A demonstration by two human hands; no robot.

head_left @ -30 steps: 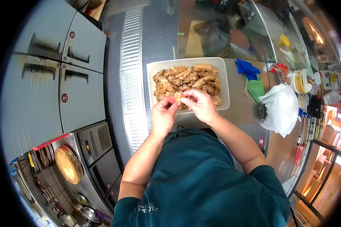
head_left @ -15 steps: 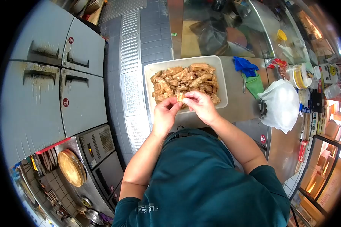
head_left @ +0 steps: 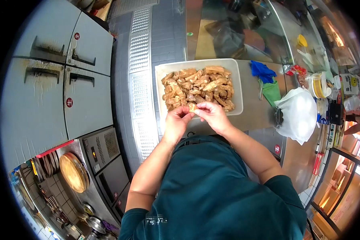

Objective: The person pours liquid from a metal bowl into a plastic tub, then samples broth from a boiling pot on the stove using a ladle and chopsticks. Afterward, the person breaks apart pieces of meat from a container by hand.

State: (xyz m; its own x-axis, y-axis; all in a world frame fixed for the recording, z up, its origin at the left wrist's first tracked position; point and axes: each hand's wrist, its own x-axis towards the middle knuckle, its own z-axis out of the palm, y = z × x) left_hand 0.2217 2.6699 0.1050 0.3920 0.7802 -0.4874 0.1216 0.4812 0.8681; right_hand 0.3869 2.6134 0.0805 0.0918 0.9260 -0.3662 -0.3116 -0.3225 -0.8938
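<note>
Pinching one browned food piece [head_left: 193, 107] between our left hand [head_left: 177, 121] and right hand [head_left: 213, 115], fingertips closed on it, just above the near rim of the white tray [head_left: 161, 80] of similar pieces.

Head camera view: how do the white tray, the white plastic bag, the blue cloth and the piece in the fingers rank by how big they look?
1. White tray, largest.
2. White plastic bag.
3. Blue cloth.
4. Piece pinched by left hand and right hand, smallest.
Fisheye distortion near the edge makes the bag's size unsure.
</note>
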